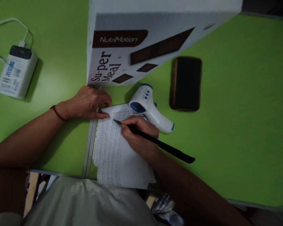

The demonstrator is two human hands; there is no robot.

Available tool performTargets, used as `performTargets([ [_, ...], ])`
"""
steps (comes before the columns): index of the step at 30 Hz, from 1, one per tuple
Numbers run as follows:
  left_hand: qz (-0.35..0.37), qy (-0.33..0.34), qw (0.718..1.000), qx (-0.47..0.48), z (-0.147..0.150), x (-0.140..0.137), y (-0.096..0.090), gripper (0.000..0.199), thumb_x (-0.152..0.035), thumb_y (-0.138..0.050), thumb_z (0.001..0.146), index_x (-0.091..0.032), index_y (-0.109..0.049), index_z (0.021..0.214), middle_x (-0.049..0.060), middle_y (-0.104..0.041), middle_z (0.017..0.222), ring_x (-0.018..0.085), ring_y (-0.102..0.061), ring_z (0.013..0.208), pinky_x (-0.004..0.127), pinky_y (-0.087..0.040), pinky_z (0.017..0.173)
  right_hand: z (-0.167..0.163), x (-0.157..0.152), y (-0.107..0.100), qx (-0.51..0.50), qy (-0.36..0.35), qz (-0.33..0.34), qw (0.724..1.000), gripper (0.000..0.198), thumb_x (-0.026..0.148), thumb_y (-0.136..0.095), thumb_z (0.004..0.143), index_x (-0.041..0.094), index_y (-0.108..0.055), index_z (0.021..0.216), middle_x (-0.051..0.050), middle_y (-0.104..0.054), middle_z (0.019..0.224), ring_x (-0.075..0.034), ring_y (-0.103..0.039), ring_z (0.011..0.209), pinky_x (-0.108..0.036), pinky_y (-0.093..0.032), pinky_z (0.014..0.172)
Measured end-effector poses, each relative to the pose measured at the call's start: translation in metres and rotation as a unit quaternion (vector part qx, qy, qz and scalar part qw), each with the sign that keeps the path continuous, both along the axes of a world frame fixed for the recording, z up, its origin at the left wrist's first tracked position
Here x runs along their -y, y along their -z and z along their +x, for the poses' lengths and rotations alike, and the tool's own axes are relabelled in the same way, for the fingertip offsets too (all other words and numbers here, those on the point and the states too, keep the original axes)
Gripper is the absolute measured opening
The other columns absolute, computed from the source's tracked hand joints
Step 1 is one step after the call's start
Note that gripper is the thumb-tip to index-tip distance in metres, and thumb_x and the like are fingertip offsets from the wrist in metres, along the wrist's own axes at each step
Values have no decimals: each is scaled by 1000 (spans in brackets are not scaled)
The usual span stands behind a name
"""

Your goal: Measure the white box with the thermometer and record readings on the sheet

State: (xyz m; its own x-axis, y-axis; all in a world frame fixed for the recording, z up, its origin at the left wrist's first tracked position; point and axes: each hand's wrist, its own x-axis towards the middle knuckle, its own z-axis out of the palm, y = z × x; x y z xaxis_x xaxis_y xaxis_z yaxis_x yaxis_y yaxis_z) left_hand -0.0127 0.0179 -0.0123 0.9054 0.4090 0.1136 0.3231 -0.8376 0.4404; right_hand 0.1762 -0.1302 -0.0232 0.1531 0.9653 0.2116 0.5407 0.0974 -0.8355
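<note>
A long black pen (165,146) is pinched in my right hand (141,133); its tip meets a sheet of paper (132,166) covered on its left side with rows of small handwriting. My left hand (91,103) rests at the paper's top left corner, thumb on the sheet and index finger bent beyond the top edge, with a gap between them. A white strip (116,109) runs along the top of the sheet. Beside my right hand, a white and blue infrared thermometer (153,111) lies over the paper's upper right corner.
A tall white printed box (122,22) stands beyond the paper on the green table (238,125). To the right lies a black device with brown edges (186,83). At far left is a white power bank (16,73) with a cable (10,20) plugged in.
</note>
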Motion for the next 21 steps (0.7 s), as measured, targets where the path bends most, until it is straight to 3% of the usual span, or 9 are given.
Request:
performTargets([
  [5, 6, 5, 1000, 6, -1, -1, 1, 35, -53, -65, 88, -19, -72, 96, 3, -72, 82, 15, -61, 67, 28, -35, 60, -1, -1, 3, -9, 20, 35, 999, 9, 17, -62, 77, 25, -65, 72, 6, -69, 62, -12, -62, 53, -26, -51, 52],
  [21, 7, 6, 1000, 11, -1, -1, 2, 34, -52, -66, 87, -19, -72, 95, 3, -72, 82, 15, -62, 67, 27, -37, 59, -2, -1, 1, -1, 8, 32, 999, 13, 13, -61, 74, 26, -61, 70, 7, -65, 60, -11, -59, 51, -25, -50, 51],
])
